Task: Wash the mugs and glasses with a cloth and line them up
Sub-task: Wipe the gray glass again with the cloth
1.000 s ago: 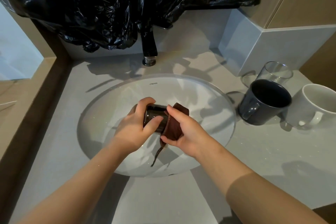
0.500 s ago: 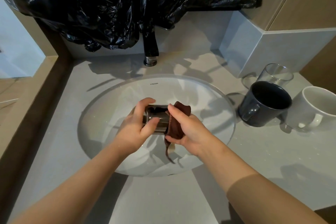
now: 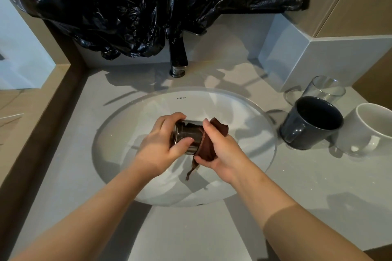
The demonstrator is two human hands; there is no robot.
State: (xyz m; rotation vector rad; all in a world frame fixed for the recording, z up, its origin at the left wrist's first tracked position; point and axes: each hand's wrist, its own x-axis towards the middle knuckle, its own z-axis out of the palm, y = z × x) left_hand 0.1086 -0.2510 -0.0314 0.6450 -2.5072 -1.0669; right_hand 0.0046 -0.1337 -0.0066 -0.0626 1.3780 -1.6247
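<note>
Over the white sink basin (image 3: 135, 125) my left hand (image 3: 161, 148) grips a clear glass (image 3: 187, 135) lying on its side, its base toward the left. My right hand (image 3: 218, 150) holds a dark brown cloth (image 3: 209, 148) wrapped over the glass's open end, with part of the cloth pushed inside and a loose tail hanging below. On the counter to the right stand a dark grey mug (image 3: 309, 125), a white mug (image 3: 369, 131) and, behind them, another clear glass (image 3: 324, 91), all upright.
A black faucet (image 3: 178, 57) rises behind the basin, under a crumpled black plastic bag (image 3: 148, 6) covering the wall. The grey counter (image 3: 297, 186) runs around the sink; a raised tiled block (image 3: 339, 57) sits at the back right, a wooden ledge (image 3: 31, 112) on the left.
The glass has turned a little in my left hand, and my right hand has shifted the cloth slightly around its open end. The mugs and second glass have not moved.
</note>
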